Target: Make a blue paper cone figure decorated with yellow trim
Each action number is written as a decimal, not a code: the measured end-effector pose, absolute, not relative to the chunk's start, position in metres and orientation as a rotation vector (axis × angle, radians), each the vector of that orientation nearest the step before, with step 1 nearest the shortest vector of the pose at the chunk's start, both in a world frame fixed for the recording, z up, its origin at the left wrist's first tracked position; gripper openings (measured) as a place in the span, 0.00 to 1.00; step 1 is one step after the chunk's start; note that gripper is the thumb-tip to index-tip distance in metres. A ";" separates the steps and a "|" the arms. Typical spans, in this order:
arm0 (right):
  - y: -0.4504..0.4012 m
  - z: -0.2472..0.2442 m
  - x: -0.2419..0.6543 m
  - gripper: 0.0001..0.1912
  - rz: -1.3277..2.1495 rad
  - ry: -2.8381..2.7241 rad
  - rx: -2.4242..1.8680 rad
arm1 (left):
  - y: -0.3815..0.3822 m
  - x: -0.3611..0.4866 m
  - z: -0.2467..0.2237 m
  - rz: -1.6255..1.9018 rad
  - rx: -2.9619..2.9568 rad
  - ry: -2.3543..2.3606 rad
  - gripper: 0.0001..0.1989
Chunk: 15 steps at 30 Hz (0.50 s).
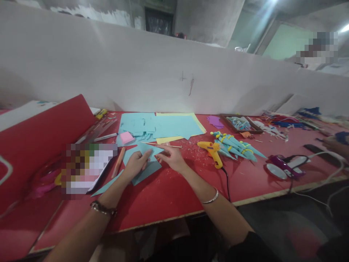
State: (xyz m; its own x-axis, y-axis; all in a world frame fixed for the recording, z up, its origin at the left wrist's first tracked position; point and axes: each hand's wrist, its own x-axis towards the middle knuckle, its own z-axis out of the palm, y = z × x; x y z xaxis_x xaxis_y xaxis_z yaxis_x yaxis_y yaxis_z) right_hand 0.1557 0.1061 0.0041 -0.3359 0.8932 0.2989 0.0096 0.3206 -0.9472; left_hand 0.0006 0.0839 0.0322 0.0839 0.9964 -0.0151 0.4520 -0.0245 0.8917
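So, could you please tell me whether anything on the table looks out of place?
Pale scraps litter the red table near the yellow glue gun, and the yellow paper sits askew, its edges poking out from beneath the blue paper.

So my left hand [136,163] had hold of some blue paper [148,174], right hand [173,158] near a thin stick [178,146], yellow glue gun [212,148] off to the right.

A red-topped table [174,191] is bordered along its far edge by a low white partition [136,72]; above it, a rough grey wall [205,18] and, towards the table's right edge, a bright white light [345,28] are seen.
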 end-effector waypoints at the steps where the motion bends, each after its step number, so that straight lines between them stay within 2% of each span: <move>1: 0.106 0.003 0.156 0.22 1.176 -1.636 -0.818 | 0.084 0.000 0.032 0.877 1.563 1.445 0.27; 7: 0.105 0.006 0.156 0.25 1.255 -1.597 -0.766 | 0.085 0.000 0.028 0.883 1.445 1.370 0.24; 15: 0.102 0.013 0.153 0.17 1.209 -1.535 -0.710 | 0.084 0.002 0.031 0.866 1.461 1.327 0.25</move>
